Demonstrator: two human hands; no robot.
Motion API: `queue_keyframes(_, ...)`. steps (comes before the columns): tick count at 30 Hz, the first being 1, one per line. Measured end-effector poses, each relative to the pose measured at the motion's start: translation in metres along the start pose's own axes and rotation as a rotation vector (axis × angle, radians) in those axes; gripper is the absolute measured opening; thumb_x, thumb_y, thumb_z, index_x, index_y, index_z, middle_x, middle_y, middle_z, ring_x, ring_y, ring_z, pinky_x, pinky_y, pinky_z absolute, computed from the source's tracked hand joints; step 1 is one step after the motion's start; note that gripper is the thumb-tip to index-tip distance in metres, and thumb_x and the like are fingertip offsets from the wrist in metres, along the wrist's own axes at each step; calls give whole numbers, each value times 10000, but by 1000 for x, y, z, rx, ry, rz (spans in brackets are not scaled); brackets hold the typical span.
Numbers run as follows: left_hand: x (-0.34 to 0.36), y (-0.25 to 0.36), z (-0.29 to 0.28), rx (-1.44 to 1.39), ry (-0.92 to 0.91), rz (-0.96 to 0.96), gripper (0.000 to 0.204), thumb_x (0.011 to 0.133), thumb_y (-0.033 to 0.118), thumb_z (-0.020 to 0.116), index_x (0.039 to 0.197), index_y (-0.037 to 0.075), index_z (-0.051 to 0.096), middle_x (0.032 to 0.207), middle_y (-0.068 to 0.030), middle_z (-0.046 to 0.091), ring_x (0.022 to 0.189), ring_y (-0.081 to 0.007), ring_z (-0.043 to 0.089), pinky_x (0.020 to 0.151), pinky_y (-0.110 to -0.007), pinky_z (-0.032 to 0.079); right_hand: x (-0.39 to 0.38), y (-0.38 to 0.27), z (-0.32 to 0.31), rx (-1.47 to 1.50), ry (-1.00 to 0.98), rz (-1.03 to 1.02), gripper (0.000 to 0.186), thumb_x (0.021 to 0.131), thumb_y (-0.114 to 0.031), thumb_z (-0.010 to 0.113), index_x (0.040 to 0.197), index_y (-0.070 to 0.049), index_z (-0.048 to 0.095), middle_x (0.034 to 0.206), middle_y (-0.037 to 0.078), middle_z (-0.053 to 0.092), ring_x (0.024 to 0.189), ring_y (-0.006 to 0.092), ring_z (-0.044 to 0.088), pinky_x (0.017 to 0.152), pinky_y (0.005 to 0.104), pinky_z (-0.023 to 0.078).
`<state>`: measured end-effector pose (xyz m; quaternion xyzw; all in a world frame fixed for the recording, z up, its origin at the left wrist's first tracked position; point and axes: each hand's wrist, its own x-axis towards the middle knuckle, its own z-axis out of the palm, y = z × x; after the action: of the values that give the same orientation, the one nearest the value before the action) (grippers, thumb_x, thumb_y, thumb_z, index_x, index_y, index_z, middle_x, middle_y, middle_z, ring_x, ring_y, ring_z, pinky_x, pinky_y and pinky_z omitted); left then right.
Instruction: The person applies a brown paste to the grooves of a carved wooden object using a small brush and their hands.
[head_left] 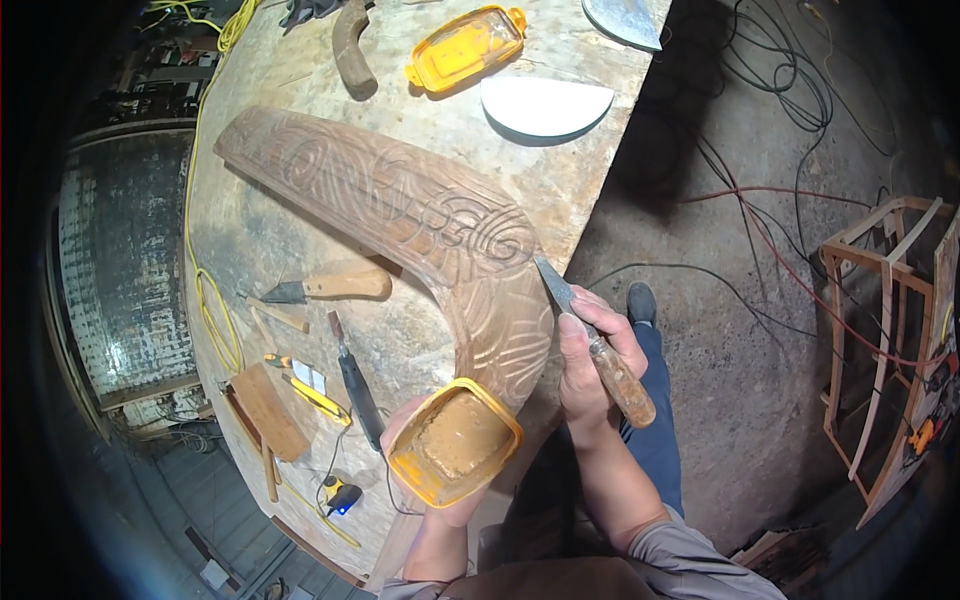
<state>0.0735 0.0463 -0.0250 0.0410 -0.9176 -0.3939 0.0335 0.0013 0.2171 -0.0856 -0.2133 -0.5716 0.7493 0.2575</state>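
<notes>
Dusty workshop floor with cables everywhere, and a rough plywood worktop [300, 60] carrying a big curved carved wood piece [400, 215]. Left hand [430, 470] is wrapped round a yellow tray [455, 440] pressed on the carving's near end, probably to steady it. Right hand [590, 360] is closed tight on a chisel [590, 335], blade tip at the carving's outer edge.

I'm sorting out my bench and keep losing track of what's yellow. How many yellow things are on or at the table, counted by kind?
Yellow plastic tubs: 2, one in the left hand at, one at the far end
Yellow cords: 1
Yellow-handled small tools: 1
Total: 4
</notes>
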Motion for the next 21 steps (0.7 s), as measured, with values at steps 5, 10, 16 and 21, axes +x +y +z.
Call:
queue_keyframes(5, -1, 1, -2, -5, 0, -8, 664, 558, 237, 918, 1111, 27, 617, 1039, -102, 618, 953, -249, 614, 856, -363, 480, 4, -1, -2, -23, -46, -66, 200, 832, 52, 715, 1023, 32, 659, 1060, 201, 713, 1006, 261, 687, 919, 355, 527)
queue_keyframes(10, 0, 3, 0, -8, -9, -17, 681, 553, 222, 926, 1123, 27, 608, 1057, -100, 611, 971, -244, 611, 869, -359, 479, 3, -1, -6, 25, -41, 7, 172, 841, 52, 705, 1004, 37, 653, 1083, 201, 709, 1027, 264, 685, 932, 355, 524)
queue_keyframes(16, 4, 13, -2, -71, 63, -75, 692, 550, 193, 931, 1134, 25, 602, 1086, -103, 607, 1008, -241, 610, 897, -358, 479, 4, -15, -12, 87, -38, 20, 154, 851, 56, 658, 1003, 47, 638, 1089, 225, 693, 1020, 291, 677, 941, 386, 516)
queue_keyframes(21, 42, 38, -10, -182, -146, 119, 789, 604, 110, 881, 1279, -20, 492, 1226, -184, 581, 1092, -285, 595, 949, -374, 469, 9, -85, -37, 149, -181, -30, 138, 823, 3, 671, 943, 6, 601, 944, 140, 654, 938, 288, 664, 852, 401, 533)
